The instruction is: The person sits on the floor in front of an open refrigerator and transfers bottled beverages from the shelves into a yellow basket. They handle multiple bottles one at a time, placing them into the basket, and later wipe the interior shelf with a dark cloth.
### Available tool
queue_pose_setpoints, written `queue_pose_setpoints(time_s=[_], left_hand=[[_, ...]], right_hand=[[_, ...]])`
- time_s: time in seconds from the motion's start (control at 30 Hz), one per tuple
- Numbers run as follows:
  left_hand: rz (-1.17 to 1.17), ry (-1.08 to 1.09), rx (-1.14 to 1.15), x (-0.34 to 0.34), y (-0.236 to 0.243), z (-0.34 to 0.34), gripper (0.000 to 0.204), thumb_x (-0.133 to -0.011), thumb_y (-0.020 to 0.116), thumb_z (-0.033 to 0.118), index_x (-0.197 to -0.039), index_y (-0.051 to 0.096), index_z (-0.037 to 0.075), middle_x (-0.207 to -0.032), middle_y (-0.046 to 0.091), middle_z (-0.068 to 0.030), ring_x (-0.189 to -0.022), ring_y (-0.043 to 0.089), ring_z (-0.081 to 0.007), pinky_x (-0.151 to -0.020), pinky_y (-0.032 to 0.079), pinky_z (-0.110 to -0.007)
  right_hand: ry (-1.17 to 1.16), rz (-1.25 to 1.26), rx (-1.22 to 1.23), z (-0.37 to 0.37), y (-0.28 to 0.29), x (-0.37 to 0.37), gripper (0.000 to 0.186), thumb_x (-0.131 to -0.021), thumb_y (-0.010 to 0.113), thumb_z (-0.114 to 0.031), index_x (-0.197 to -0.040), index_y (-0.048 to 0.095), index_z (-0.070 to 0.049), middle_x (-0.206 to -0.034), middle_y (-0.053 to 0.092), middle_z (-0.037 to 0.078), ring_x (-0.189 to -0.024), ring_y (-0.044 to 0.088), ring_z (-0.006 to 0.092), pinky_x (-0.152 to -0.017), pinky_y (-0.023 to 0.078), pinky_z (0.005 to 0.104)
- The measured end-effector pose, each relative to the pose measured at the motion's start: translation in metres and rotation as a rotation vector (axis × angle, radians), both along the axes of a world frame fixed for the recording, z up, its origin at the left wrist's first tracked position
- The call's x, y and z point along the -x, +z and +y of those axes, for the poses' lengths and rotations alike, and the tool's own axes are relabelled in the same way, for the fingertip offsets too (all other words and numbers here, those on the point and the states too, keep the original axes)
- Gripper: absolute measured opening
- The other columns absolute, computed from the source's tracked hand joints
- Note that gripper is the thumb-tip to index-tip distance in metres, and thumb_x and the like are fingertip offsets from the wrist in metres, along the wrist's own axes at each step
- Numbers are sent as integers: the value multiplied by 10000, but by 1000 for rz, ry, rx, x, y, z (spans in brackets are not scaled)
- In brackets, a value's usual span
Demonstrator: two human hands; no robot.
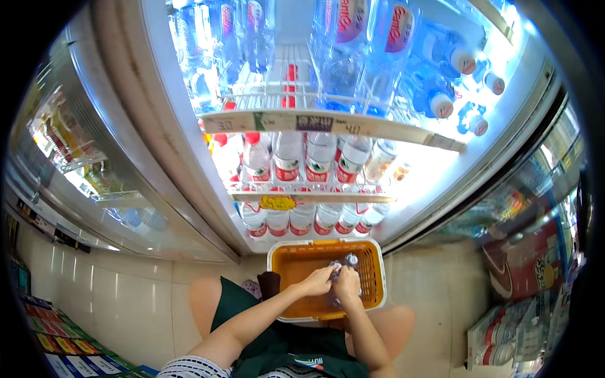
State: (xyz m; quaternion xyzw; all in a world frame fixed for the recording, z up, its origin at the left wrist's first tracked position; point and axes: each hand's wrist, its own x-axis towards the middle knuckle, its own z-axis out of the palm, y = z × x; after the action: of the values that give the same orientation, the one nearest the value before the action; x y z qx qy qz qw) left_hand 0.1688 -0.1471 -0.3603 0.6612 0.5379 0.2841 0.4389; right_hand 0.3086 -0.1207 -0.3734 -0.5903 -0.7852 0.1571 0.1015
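Observation:
An orange plastic basket (296, 253) with a white rim stands on the floor between my knees, in front of an open drinks fridge. Both my hands reach into its right half, close together. My left hand (317, 281) is closed around the upper part of a clear bottle (336, 267) with a pale cap. Just beside it, my right hand (346, 287) grips a second clear bottle (351, 259), its cap showing above the fingers. The lower parts of both bottles are largely hidden by my hands.
Above the basket, fridge shelves (328, 123) carry several water bottles with red labels (287, 157). Large blue-tinted bottles (391, 38) fill the upper shelf, some lying on their sides. Wrapped bottle packs (504, 334) stand at the right. Coloured boxes (69, 343) line the lower left.

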Motion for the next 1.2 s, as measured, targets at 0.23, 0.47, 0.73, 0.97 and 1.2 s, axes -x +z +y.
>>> queue_pose_setpoints(time_s=[0.23,0.47,0.73,0.97,1.2], left_hand=[[-97,466,-764,88,241,50,369,-853,475,-15,-1218,524,-20,-1139,627,-162,-1087,603,-262,-941,457,-358],[72,709,-1297,172,374,102,347,-802,482,-80,-1141,543,-38,-1086,624,-191,-1028,621,-289,-861,494,-353],[205,829,-1111,193,365,145,493,-797,436,-82,-1288,387,-70,-1169,504,-292,-1089,554,-403,-886,479,-434],[150,887,-1038,191,371,139,506,-818,444,-78,-1314,348,-88,-1242,442,-309,-1095,524,-428,-913,456,-437],[194,931,-977,188,370,139,503,-896,483,-1,-1358,295,-71,-1277,425,-296,-1033,575,-404,-861,488,-440]], right_hand=[[355,673,-552,73,241,84,154,-793,617,-32,-929,583,31,-864,623,199,-761,625,359,-692,509,418],[547,908,-746,120,411,187,135,-810,626,-71,-916,632,12,-815,671,138,-742,666,257,-681,519,328],[313,624,-628,237,469,292,652,-756,758,-272,-1215,443,68,-1156,538,286,-1078,561,422,-912,477,445],[141,670,-409,259,487,339,920,-750,776,-380,-1371,278,80,-1171,583,289,-1095,591,390,-940,481,412],[176,636,-475,250,488,324,939,-631,831,-389,-1322,380,58,-1166,595,260,-1108,583,377,-943,474,398]])
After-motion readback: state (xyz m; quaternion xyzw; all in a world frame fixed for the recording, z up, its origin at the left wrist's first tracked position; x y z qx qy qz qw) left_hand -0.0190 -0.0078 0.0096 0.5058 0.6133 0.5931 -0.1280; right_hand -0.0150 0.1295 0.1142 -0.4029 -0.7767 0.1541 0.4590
